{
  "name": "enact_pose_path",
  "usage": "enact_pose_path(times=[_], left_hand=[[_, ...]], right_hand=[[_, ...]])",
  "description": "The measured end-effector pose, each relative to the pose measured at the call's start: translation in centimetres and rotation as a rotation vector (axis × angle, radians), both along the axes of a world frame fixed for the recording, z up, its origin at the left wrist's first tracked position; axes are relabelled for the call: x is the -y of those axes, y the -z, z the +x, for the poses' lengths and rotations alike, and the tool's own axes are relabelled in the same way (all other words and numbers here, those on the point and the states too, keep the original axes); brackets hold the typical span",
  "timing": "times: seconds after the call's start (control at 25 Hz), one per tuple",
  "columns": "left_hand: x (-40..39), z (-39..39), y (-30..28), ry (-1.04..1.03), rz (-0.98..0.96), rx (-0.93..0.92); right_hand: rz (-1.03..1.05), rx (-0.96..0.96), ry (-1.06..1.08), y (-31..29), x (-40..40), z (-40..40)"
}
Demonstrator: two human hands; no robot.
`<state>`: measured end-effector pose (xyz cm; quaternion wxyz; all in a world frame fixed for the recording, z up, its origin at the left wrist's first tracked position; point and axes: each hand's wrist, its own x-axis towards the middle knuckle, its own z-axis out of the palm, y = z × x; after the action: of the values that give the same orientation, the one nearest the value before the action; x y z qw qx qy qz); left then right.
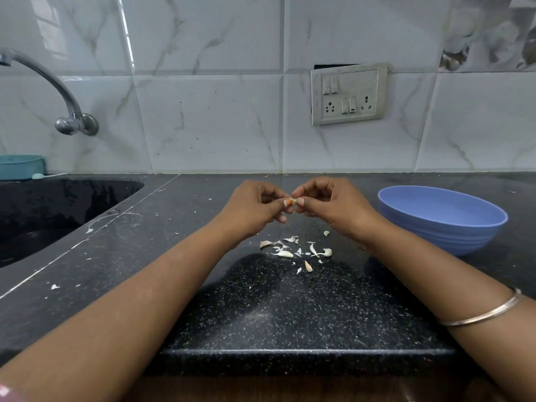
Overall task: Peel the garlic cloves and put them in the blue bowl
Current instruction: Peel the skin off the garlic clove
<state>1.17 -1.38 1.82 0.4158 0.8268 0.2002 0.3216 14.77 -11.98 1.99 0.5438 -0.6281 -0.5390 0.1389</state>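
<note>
While both hands' fingers (301, 202) pinch one garlic clove (291, 201), one blue bowl (441, 219) sits nearby.

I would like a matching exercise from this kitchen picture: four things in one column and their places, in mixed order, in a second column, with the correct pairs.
Things:
1. round blue plastic bowl
2. curved chrome metal tap
3. white switch and socket plate
4. small garlic clove

Places:
A. pinched between the fingertips of both hands
B. on the tiled wall behind the counter
C. over the black sink at the left
D. on the black counter at the right

Pairs: 1-D, 2-C, 3-B, 4-A
</note>
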Motion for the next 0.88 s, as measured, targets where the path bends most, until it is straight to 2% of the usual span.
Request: enact_pose_path(times=[0.28,0.6,0.88], left_hand=[[0.32,-0.08,-0.07,0.009,-0.008,0.011],[0.53,-0.2,-0.2,0.042,-0.095,0.036],[0.26,-0.38,-0.31,0.095,-0.274,0.116]], right_hand=[[0.015,0.075,0.045,-0.03,0.08,-0.04],[0.037,0.048,0.054,-0.05,0.02,0.18],[0.102,-0.232,0.0,-0.31,0.21,-0.39]])
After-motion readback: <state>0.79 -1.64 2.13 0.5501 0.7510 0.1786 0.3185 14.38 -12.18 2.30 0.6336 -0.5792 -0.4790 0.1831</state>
